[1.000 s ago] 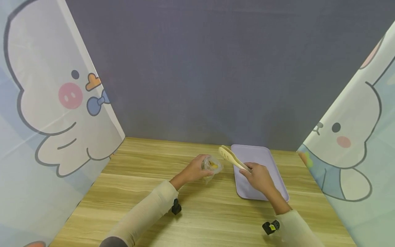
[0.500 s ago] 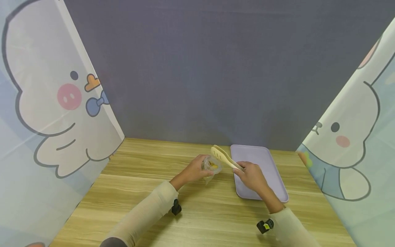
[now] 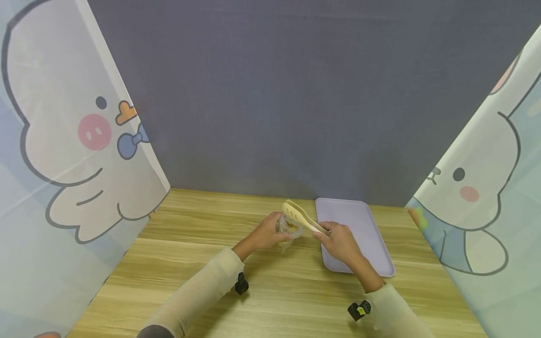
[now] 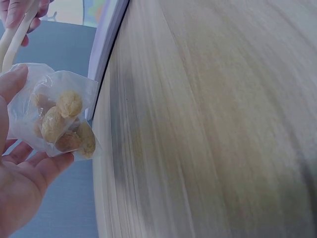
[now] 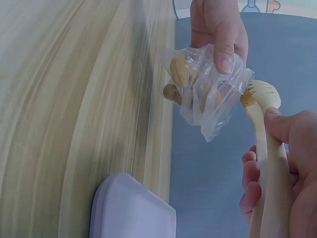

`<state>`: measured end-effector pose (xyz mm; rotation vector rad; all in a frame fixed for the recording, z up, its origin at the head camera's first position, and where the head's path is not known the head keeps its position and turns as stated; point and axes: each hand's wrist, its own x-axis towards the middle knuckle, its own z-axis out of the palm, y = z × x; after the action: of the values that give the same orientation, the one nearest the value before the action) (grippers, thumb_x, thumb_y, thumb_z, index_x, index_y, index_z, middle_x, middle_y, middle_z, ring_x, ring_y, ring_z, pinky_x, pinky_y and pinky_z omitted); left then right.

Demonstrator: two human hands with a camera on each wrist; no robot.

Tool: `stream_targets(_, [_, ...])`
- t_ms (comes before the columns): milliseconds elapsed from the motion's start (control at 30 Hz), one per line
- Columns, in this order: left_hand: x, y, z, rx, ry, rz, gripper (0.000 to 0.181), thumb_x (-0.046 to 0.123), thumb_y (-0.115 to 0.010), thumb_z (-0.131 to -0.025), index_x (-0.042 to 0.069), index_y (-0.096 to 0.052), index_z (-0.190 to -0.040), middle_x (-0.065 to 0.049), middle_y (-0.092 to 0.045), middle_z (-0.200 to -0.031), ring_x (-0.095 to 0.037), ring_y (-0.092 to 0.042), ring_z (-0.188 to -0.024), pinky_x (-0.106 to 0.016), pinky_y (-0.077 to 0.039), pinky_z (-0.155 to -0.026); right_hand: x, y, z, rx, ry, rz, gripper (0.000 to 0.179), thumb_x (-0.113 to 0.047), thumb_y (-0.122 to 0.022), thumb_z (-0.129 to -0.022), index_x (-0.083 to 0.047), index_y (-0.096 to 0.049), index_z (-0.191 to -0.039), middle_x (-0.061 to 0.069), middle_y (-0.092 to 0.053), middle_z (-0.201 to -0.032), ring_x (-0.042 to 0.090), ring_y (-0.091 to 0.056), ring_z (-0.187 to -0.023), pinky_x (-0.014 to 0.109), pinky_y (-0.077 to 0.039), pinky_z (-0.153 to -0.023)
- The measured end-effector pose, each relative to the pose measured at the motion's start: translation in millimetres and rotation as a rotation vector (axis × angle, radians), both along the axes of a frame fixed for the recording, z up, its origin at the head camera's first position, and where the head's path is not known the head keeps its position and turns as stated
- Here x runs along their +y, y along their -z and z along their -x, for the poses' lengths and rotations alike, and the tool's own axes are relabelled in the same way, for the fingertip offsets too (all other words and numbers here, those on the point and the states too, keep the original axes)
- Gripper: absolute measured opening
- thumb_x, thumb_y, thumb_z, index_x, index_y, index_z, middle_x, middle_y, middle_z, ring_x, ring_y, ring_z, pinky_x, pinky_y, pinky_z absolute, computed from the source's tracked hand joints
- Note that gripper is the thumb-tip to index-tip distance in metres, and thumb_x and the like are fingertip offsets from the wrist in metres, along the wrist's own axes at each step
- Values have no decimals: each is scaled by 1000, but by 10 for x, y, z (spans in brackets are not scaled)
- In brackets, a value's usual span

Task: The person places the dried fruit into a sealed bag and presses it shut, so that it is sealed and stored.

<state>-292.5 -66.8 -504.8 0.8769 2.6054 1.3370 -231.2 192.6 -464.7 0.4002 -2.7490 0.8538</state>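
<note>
The right hand [image 3: 339, 241] grips tongs [image 3: 298, 217], swung toward nine o'clock to the bag [image 5: 214, 118] the left hand [image 3: 267, 231] grips; its lumps [image 4: 53, 124] seem reachable.

A dark grey backdrop [image 3: 270, 98] rises behind the wood-grain table [image 3: 296, 295], between two cartoon panels [image 3: 55, 136].

Tray [image 3: 365, 230] on table [image 3: 291, 295], bag [image 5: 200, 94] (pieces [image 4: 69, 103] inside) left of tray
</note>
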Motion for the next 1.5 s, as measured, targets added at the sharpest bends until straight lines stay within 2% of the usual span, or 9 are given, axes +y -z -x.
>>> stream_targets(200, [-12,1,3,13,5,-4,66,36,-79,-90,17,-48,-146,-10,-52,-145,-29,-52,-134,-51,-47,-108,-32,4,11,-12,-15,-4,40,-31,-75,-92,-3,-74,-121,14,-77,-107,25,-69,-88,44,-56,-76])
stream_targets(433, [-25,10,5,-10,-2,-19,67,37,-78,-91,17,-48,-148,-9,-52,-145,-28,-53,-132,-50,-48,-106,-9,-21,17,34,-15,-8,40,-31,-75,-92,-2,-74,-120,14,-76,-103,26,-70,-87,46,-56,-74])
stream_targets(700, [-49,18,-3,-22,-35,22,74,42,-77,-91,12,-46,-151,-9,-50,-150,-29,-52,-134,-50,-48,-105,117,-99,19,54,10,-28,38,-29,-76,-93,-3,-73,-120,16,-75,-106,30,-70,-90,47,-55,-74])
stream_targets(933, [-77,27,-5,-20,-40,30,78,44,-75,-92,11,-42,-154,-9,-49,-151,-30,-51,-135,-51,-48,-105,366,-135,43,52,50,-64,42,-30,-75,-92,-1,-71,-123,16,-74,-102,27,-67,-82,43,-51,-67])
stream_targets(1267, [-111,15,-26,-33,-39,13,76,43,-74,-92,11,-43,-154,-9,-48,-152,-31,-51,-135,-50,-49,-104,828,-15,139,44,99,-79,45,-27,-74,-94,9,-68,-121,24,-72,-98,27,-64,-76,41,-49,-64])
stream_targets(1333, [-109,13,-21,-17,-39,18,76,43,-75,-92,11,-43,-153,-10,-48,-151,-31,-52,-134,-50,-49,-105,903,1,138,54,133,-91,47,-28,-74,-93,10,-68,-121,25,-72,-96,30,-65,-75,43,-49,-63])
stream_targets(1500, [-105,16,-6,21,-32,27,75,40,-76,-92,9,-44,-152,-12,-49,-151,-32,-53,-134,-49,-50,-105,1112,74,150,63,222,-117,54,-31,-74,-94,13,-65,-124,32,-71,-103,44,-70,-87,57,-53,-72])
